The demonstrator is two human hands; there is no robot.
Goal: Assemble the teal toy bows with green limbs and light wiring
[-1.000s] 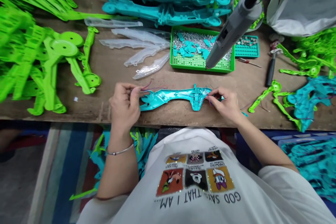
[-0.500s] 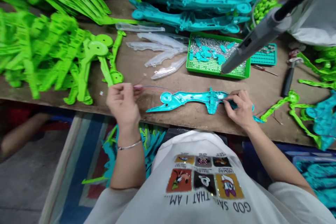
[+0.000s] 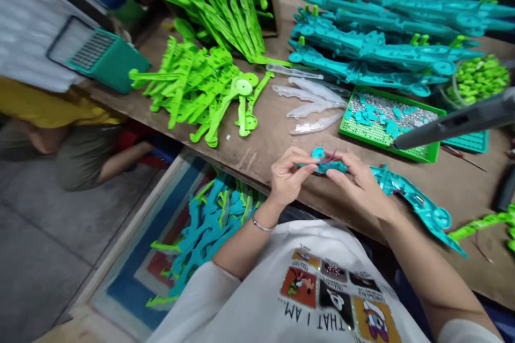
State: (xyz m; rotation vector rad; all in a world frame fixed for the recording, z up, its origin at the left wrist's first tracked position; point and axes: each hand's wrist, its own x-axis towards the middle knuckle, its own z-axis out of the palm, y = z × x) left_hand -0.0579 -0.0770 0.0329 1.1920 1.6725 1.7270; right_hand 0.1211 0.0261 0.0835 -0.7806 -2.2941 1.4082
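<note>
A long turquoise plastic half-shell (image 3: 418, 198) lies at a slant along the table's front edge, its middle covered by my right hand. Over its left end, which has a round boss (image 3: 318, 153), my hands meet. My left hand (image 3: 290, 174) pinches thin red and purple wires (image 3: 328, 160) between thumb and fingertips. My right hand (image 3: 362, 182) is curled at the same wires, its thumb and index finger close around them and over the shell. Exactly where those fingertips press is blurred. A thin green part (image 3: 478, 223) touches the shell's right end.
Green plastic parts (image 3: 201, 83) are heaped at left. Clear plastic pieces (image 3: 311, 99) and a green tray (image 3: 432, 153) of screws and turquoise bits lie beyond my hands. A grey rod-shaped tool (image 3: 454, 120) hangs at right. Turquoise shells (image 3: 370, 45) are stacked behind. Another person's leg (image 3: 124, 161) shows at left.
My view has turned left. My left hand has come in from the wire's far end to the shell, and my right hand has moved to the shell's left end beside it. The shell now lies slanted.
</note>
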